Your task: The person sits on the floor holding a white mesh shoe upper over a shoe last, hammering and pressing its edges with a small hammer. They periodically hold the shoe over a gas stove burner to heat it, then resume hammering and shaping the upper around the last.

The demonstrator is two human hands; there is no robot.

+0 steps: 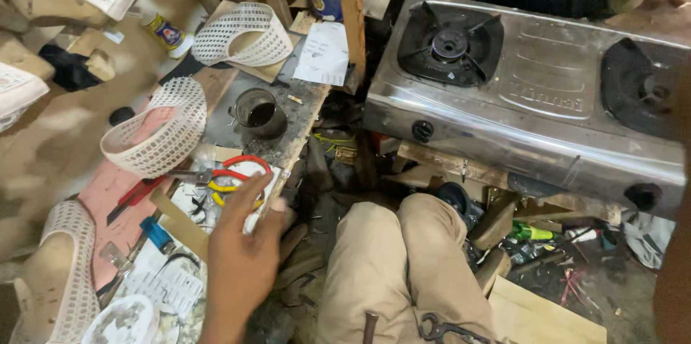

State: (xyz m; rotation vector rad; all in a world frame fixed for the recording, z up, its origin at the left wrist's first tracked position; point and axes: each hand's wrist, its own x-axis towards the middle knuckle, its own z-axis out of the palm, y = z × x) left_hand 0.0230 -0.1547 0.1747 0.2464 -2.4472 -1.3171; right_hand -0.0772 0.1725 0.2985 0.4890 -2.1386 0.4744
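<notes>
Fingers (253, 204) of left hand (245, 250) spread — reaching over red-handled scissors (234, 171).

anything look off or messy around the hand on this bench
Yes. The left hand reaches over scissors lying among papers at the bench edge, and scraps and tools litter the floor under the gas stove.

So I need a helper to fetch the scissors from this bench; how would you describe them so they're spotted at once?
Start at the steel two-burner stove, then look left to the cluttered workbench. At its near edge, just beyond the left hand, lie the scissors: their looped red and yellow handles stand out among white mesh pieces.
</notes>
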